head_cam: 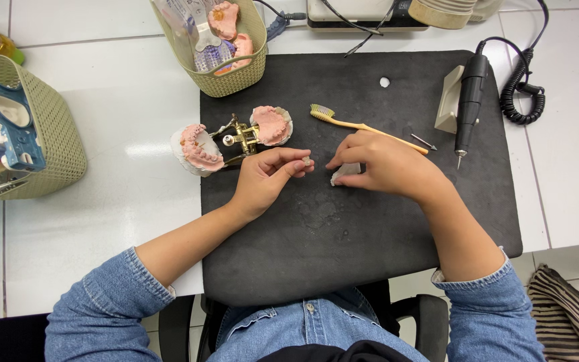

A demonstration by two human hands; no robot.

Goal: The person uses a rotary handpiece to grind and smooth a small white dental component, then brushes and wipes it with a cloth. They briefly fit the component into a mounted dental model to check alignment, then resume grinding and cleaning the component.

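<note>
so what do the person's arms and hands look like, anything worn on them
Both hands, left hand and right hand, are bare: no gloves, and no rings or watch show. Both arms wear blue denim sleeves pushed up toward the elbows, with stitched cuffs, leaving the forearms uncovered.

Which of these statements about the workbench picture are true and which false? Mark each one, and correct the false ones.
1. The left hand pinches a small pale piece at its fingertips. True.
2. The right hand holds the toothbrush. False: the toothbrush lies on the black mat behind the hand, which rests on a small white piece.
3. The hinged dental model lies open beside the left hand. True.
4. The black handpiece lies left of the mat. False: it lies on the mat's right side.
</note>
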